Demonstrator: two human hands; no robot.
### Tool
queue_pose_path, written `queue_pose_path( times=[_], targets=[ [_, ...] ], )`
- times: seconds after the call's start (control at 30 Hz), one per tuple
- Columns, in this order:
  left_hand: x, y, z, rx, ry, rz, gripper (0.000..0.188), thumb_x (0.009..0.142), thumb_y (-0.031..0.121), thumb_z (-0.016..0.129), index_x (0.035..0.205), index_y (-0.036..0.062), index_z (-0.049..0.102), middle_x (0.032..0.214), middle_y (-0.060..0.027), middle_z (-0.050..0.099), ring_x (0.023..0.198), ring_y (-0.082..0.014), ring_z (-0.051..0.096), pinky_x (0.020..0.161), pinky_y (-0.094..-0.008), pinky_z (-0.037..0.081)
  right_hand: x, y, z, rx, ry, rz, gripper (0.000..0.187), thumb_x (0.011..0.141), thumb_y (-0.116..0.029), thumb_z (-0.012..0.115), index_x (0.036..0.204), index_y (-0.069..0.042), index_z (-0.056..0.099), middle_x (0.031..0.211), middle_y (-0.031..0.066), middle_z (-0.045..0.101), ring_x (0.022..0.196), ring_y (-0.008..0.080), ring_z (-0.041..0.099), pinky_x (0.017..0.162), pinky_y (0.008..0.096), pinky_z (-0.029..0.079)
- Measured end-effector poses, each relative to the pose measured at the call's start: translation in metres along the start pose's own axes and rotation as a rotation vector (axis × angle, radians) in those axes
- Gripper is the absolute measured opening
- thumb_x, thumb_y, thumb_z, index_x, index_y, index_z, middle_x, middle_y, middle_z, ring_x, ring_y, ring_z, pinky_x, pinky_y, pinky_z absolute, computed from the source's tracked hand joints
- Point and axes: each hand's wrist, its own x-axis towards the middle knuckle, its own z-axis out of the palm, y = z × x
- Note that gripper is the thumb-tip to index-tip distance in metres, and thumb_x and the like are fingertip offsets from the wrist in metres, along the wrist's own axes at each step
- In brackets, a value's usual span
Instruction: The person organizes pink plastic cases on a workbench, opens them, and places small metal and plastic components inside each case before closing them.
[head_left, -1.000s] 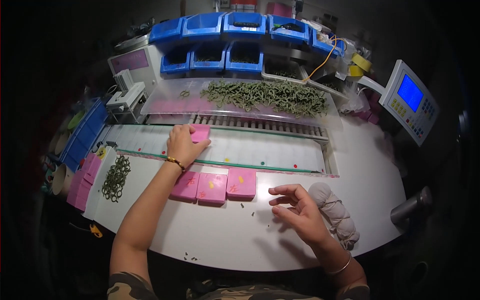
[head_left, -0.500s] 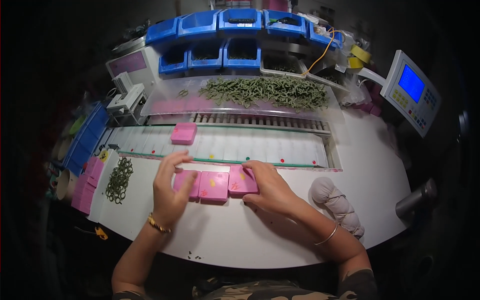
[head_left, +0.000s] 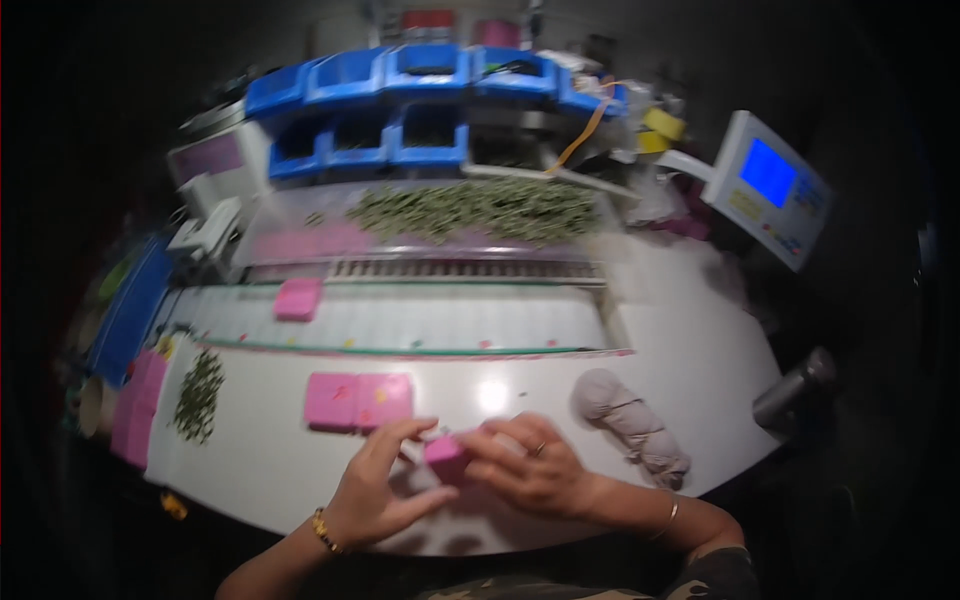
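Dim, motion-blurred fisheye view: dark vignette at the bent rim, overhead glare on the white counter (head_left: 500,395), glowing blue screen (head_left: 768,172).

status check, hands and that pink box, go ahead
Left hand and right hand both gripping one small pink box just above the white table. Two more pink boxes lie beyond it. Nothing blocking.

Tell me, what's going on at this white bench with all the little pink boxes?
A person holds one small pink plastic box between both hands, left hand and right hand, just above the white worktable. Two more flat pink boxes lie side by side in front of them, and another single pink box sits on the white conveyor belt beyond. A heap of small green parts lies behind the belt, below blue plastic bins. A grey cloth bundle rests to the right.
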Motion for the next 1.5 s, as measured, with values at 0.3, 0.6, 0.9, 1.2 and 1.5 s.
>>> queue_pose_path(
  times=[0.3, 0.6, 0.9, 1.2, 1.5],
  targets=[
    [0.007, -0.009, 0.018, -0.226, -0.393, -0.428, 0.057, 0.082, 0.021, 0.080, 0.129, 0.0005, 0.055, 0.108, -0.0117, 0.067, 0.099, -0.0175, 0.065, 0.088, -0.0303, 0.052, -0.028, 0.045, -0.057, 0.018, -0.138, 0.183, 0.042, 0.078, -0.028, 0.073, 0.111, -0.006, 0.060, 0.135, 0.0144, 0.053, 0.120, 0.0293, 0.051, 0.103, 0.0426, 0.040],
    [0.023, -0.011, 0.014, -0.435, -0.437, -0.697, 0.057, 0.081, 0.022, 0.081, 0.129, 0.0028, 0.056, 0.100, -0.0090, 0.067, 0.082, -0.0100, 0.064, 0.064, -0.0232, 0.051, -0.122, 0.259, -0.203, -0.544, 0.057, 1.027, 0.048, 0.070, -0.019, 0.083, 0.102, -0.007, 0.051, 0.154, 0.0242, 0.027, 0.133, 0.0504, 0.036, 0.110, 0.0509, 0.035],
    [0.020, -0.022, 0.012, -0.432, -0.409, -0.633, 0.052, 0.081, 0.013, 0.080, 0.126, 0.0012, 0.056, 0.107, -0.0099, 0.067, 0.080, -0.0124, 0.067, 0.062, -0.0238, 0.053, -0.141, 0.312, -0.249, -0.661, 0.073, 1.224, 0.036, 0.070, -0.011, 0.080, 0.095, -0.005, 0.055, 0.161, 0.0221, 0.012, 0.130, 0.0430, 0.047, 0.105, 0.0446, 0.043],
    [0.020, -0.018, 0.015, -0.453, -0.385, -0.681, 0.054, 0.079, 0.013, 0.081, 0.126, 0.0006, 0.056, 0.105, -0.0086, 0.067, 0.087, -0.0122, 0.065, 0.069, -0.0244, 0.053, -0.147, 0.323, -0.256, -0.743, 0.102, 1.225, 0.031, 0.069, -0.004, 0.079, 0.089, -0.005, 0.055, 0.161, 0.0243, 0.010, 0.124, 0.0432, 0.053, 0.098, 0.0399, 0.049],
    [0.019, -0.014, 0.013, -0.333, -0.415, -0.696, 0.040, 0.088, 0.017, 0.070, 0.126, 0.0080, 0.061, 0.114, -0.0136, 0.070, 0.086, -0.0325, 0.070, 0.074, -0.0382, 0.055, -0.119, 0.303, -0.261, -1.010, -0.385, 1.374, 0.039, 0.076, -0.004, 0.069, 0.114, -0.003, 0.060, 0.159, 0.0292, 0.012, 0.107, 0.0385, 0.065, 0.093, 0.0419, 0.053]
  ],
)
